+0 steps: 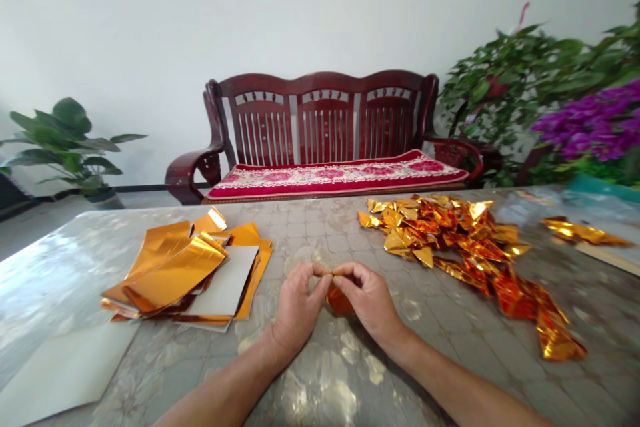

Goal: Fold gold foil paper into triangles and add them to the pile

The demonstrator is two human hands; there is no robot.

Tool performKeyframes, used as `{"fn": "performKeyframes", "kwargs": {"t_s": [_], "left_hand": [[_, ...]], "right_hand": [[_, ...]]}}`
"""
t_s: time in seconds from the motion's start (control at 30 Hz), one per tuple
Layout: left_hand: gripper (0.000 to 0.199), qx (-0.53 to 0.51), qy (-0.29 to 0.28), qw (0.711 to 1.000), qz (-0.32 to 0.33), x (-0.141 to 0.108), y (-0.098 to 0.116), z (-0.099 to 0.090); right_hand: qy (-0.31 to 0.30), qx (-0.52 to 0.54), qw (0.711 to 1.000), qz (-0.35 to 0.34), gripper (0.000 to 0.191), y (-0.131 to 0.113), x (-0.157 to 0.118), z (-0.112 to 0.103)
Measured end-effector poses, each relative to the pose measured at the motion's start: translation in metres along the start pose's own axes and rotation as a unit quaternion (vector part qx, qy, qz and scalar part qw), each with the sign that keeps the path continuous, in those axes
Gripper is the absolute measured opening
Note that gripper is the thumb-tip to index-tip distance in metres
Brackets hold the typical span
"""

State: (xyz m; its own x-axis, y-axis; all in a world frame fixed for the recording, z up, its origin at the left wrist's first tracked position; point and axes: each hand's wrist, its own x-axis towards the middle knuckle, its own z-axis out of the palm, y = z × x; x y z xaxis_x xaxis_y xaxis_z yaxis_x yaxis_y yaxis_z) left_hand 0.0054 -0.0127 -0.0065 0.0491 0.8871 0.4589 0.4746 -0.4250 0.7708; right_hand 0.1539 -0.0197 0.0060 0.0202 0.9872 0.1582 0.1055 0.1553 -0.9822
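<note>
Above the middle of the table, my left hand (299, 300) and my right hand (369, 297) meet at the fingertips. Both pinch the top edge of a small piece of orange-gold foil paper (340, 301), which hangs between them. Its exact folded shape is partly hidden by my fingers. To my left lies a loose stack of gold foil paper sheets (175, 270), some with the pale back side up. On my right spreads a heap of folded gold foil pieces (450, 233), trailing toward me.
The table (280, 373) has a patterned, shiny cover. A pale sheet (70, 367) lies at the left front. Clear plastic (535, 203) and more folded foil sit at the far right. Behind stand a wooden bench (327, 120), a potted plant (75, 140) and purple flowers (590, 121).
</note>
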Motion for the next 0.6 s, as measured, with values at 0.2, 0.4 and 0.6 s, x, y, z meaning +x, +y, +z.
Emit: {"fn": "performKeyframes", "kwargs": {"t_s": [0.2, 0.4, 0.6], "left_hand": [[0.016, -0.046, -0.033, 0.997, -0.046, 0.003, 0.007, -0.005], [0.024, -0.149, -0.072, 0.981, -0.102, 0.006, -0.001, -0.006], [0.045, -0.373, -0.153, 0.878, -0.258, 0.009, -0.009, -0.006]], "right_hand": [[-0.042, -0.077, 0.995, -0.038, 0.015, -0.002, 0.001, -0.005], [-0.068, -0.116, 0.989, -0.063, 0.013, 0.000, 0.003, -0.009], [-0.114, 0.024, 0.993, 0.031, 0.020, 0.005, 0.003, -0.007]]}}
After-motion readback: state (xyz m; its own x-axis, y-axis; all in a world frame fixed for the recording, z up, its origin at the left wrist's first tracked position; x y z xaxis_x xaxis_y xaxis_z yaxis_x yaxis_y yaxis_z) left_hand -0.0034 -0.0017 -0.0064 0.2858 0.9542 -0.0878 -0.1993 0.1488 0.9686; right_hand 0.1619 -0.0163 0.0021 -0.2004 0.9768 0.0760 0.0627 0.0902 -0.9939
